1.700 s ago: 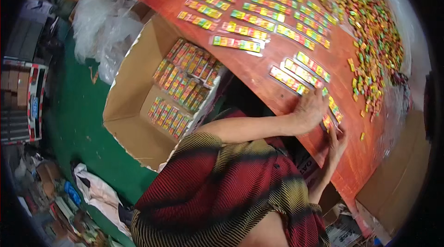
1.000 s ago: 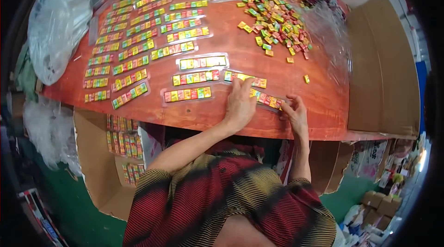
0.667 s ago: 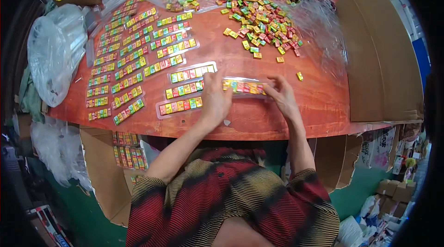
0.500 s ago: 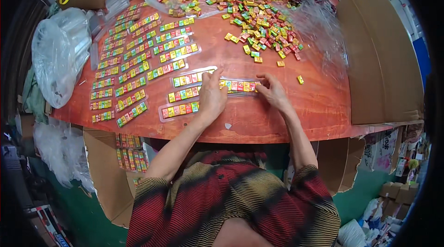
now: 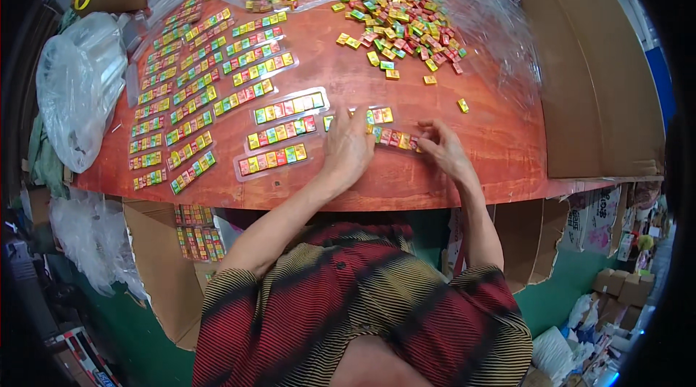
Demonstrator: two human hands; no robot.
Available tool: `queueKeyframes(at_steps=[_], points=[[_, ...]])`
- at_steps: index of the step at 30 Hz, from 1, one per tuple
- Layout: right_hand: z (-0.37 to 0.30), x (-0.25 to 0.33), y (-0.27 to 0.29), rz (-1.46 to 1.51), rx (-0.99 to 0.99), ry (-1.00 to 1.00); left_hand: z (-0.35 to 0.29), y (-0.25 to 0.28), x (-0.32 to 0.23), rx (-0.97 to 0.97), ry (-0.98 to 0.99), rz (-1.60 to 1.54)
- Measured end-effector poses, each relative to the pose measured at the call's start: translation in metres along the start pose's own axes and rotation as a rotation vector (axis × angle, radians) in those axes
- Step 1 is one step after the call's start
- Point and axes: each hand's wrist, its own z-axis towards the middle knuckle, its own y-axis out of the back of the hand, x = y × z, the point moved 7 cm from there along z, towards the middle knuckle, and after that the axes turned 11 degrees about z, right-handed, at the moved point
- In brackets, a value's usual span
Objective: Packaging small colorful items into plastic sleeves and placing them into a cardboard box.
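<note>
A short row of small coloured boxes (image 5: pixel 397 138), pressed end to end, spans the gap between my hands and slants down to the right. My left hand (image 5: pixel 348 147) is closed at its left end, the fingertips partly hiding the boxes there. My right hand (image 5: pixel 445 150) pinches the right end between thumb and fingers. Just beyond lies another row of boxes (image 5: pixel 380 115), partly covered by my left hand. Left of that hand, three clear plastic trays hold filled rows, the nearest tray (image 5: pixel 272 159) closest to the table edge.
Many filled trays (image 5: pixel 191 100) lie in columns on the left of the red table (image 5: pixel 464 184). A big heap of loose boxes (image 5: pixel 406 24) covers the far side, with one stray box (image 5: pixel 463 105) at right. Plastic bags (image 5: pixel 80 89) and a cardboard panel (image 5: pixel 602 75) flank the table.
Both hands have moved right and slightly nearer to me with the row, which now slants. Another row shows beyond it. The whole view has shifted a little.
</note>
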Motion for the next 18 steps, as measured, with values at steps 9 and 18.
queueKeyframes(at_steps=[9, 18], points=[[0.003, -0.002, -0.004, 0.212, 0.087, -0.149, -0.008, 0.001, -0.007, 0.046, 0.027, 0.080], [0.004, 0.019, -0.001, 0.335, 0.055, -0.188, -0.007, 0.006, 0.004, -0.056, 0.119, -0.124]])
